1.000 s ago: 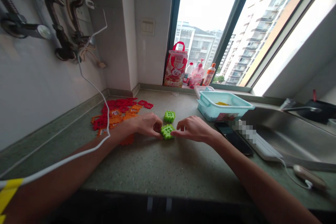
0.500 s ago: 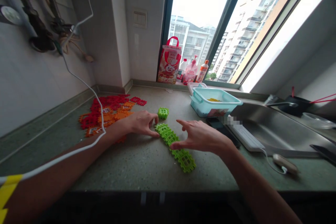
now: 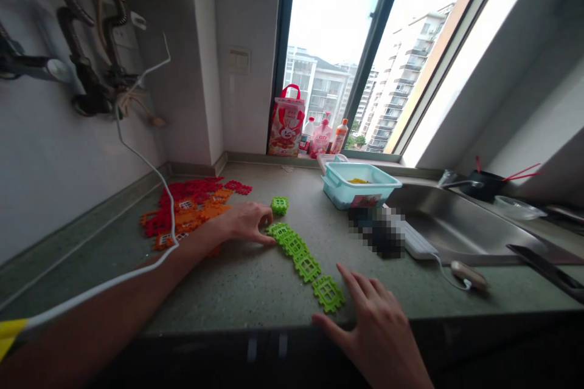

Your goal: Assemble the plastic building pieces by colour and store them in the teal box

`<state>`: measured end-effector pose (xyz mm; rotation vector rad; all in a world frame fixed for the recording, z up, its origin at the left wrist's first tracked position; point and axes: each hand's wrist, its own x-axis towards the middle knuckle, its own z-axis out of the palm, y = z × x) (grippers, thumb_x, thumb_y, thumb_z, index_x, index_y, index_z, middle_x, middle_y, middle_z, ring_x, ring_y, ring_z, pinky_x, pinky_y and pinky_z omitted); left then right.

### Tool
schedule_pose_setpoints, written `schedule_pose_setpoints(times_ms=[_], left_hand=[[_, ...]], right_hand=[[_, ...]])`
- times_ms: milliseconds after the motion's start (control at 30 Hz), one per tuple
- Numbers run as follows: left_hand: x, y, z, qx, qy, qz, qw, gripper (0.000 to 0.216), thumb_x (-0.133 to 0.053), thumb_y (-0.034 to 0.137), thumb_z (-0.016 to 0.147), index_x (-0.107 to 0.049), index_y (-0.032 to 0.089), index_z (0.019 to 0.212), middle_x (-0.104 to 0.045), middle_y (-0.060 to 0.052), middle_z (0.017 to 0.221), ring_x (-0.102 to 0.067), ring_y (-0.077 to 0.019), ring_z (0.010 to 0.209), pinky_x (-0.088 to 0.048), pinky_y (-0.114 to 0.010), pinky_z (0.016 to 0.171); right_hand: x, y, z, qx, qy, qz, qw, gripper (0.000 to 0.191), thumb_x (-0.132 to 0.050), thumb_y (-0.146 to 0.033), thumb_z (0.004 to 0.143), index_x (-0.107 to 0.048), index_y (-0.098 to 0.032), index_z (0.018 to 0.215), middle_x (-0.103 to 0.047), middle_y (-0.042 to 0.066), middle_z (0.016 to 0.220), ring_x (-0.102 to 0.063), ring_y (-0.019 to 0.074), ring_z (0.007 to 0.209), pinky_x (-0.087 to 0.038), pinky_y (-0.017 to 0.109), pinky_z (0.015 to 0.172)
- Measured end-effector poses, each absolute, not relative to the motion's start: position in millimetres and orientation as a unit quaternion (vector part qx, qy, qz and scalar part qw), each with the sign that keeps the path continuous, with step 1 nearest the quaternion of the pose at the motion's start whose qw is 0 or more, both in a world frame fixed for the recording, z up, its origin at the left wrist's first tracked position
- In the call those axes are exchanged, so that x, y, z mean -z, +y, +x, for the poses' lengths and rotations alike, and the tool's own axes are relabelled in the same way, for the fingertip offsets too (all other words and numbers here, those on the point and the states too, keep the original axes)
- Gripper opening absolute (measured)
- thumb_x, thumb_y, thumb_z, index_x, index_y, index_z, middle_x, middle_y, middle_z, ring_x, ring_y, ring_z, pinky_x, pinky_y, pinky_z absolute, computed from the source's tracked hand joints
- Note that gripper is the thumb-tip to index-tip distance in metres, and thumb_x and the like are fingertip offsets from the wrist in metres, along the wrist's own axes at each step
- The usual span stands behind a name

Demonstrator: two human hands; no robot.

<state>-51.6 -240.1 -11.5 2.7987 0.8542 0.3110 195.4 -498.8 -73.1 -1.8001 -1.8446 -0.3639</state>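
A row of several green square plastic tiles [image 3: 305,260] lies spread in a line across the green counter [image 3: 255,285]. My left hand [image 3: 246,222] rests at the far end of the row, fingers curled, fingertips touching the first tile. My right hand [image 3: 376,325] hovers at the near counter edge, fingers spread, just right of the last tile [image 3: 328,293] and holding nothing. One separate green tile [image 3: 280,205] lies just beyond my left hand.
A heap of red and orange tiles [image 3: 189,209] lies at the left by the wall. A turquoise tub [image 3: 358,185], a dark blurred object [image 3: 376,231], a white cable, a steel sink [image 3: 460,231] and bottles on the window ledge [image 3: 319,137] stand further back.
The stacked green tiles have been fanned out into a line toward me. My right hand has drawn back from the stack to the near counter edge. The left hand stayed put.
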Motion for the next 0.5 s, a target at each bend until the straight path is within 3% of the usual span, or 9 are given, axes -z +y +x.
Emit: schedule_pose_setpoints(times_ms=[100, 267, 500], left_hand=[[9, -242, -51, -0.103, 0.275, 0.949, 0.117, 0.047, -0.082, 0.058, 0.073, -0.073, 0.02, 0.098, -0.074, -0.004, 0.097, -0.066, -0.0202, 0.084, -0.043, -0.027, 0.072], [8, -243, -48, -0.078, 0.296, 0.936, 0.172, 0.049, -0.085, 0.055, 0.068, -0.076, 0.02, 0.1, -0.075, -0.002, 0.091, -0.067, -0.0184, 0.079, -0.043, -0.026, 0.067], [11, -249, -42, -0.068, 0.307, 0.932, 0.183, 0.044, -0.085, 0.058, 0.067, -0.076, 0.021, 0.088, -0.074, 0.0, 0.081, -0.064, -0.0158, 0.069, -0.038, -0.026, 0.057]], right_hand=[[77, -505, 197, 0.139, -0.658, -0.678, 0.296, 0.082, -0.077, -0.059, 0.084, -0.047, -0.029, 0.153, -0.074, 0.013, 0.118, -0.071, 0.0386, 0.104, -0.061, 0.052, 0.084], [78, -489, 183, 0.086, -0.649, -0.68, 0.331, 0.062, -0.07, -0.038, 0.09, -0.052, -0.028, 0.149, -0.076, 0.009, 0.108, -0.073, 0.0316, 0.092, -0.063, 0.046, 0.079], [67, -468, 174, 0.047, -0.651, -0.665, 0.363, 0.055, -0.069, -0.035, 0.091, -0.058, -0.024, 0.144, -0.077, 0.009, 0.109, -0.074, 0.0296, 0.097, -0.062, 0.044, 0.086]])
